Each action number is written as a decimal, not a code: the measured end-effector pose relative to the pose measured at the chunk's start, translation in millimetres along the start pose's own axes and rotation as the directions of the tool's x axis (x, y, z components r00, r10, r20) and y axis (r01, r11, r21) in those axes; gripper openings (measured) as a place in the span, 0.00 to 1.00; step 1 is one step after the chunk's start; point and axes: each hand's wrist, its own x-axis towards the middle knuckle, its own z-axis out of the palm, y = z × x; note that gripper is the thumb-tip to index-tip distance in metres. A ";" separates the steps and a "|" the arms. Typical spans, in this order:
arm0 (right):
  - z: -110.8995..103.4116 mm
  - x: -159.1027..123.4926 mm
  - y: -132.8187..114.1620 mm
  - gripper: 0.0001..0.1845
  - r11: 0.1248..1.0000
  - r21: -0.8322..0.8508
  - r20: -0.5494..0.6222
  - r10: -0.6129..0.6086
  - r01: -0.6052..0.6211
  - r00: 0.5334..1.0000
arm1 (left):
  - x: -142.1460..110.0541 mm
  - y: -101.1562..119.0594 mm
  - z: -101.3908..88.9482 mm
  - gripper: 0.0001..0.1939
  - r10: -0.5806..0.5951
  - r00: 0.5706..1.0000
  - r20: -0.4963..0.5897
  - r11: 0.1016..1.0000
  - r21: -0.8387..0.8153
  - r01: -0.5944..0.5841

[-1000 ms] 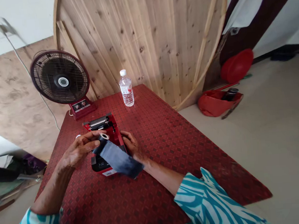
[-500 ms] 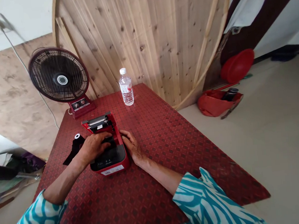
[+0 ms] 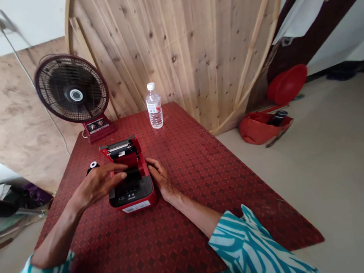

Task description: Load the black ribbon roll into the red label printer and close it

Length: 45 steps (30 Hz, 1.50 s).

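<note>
A red and black label printer [image 3: 133, 196] sits on the red patterned table [image 3: 206, 194] with its lid raised. My left hand [image 3: 98, 184] stretches over the printer's black inner compartment, fingers flat and holding nothing. My right hand [image 3: 160, 176] grips the printer's right side. Just left of the printer, a black ribbon roll with a white core [image 3: 93, 166] lies on the table, partly hidden behind my left hand.
A red-based desk fan [image 3: 72, 88] and a plastic water bottle [image 3: 154, 107] stand at the table's far edge. A round wooden board [image 3: 175, 56] leans behind them. A red bag [image 3: 259, 127] and red basin [image 3: 287, 84] are on the floor at right.
The ribbon roll has left my left hand and lies on the table beside the printer. My left hand has moved down onto the compartment, then slightly left. My right hand stays on the printer.
</note>
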 end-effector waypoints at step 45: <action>5.4 14.3 -60.5 0.12 0.941 -0.246 0.077 -0.218 0.230 0.973 | -80.0 15.6 85.9 0.12 0.430 0.696 -0.575 0.890 0.401 -0.218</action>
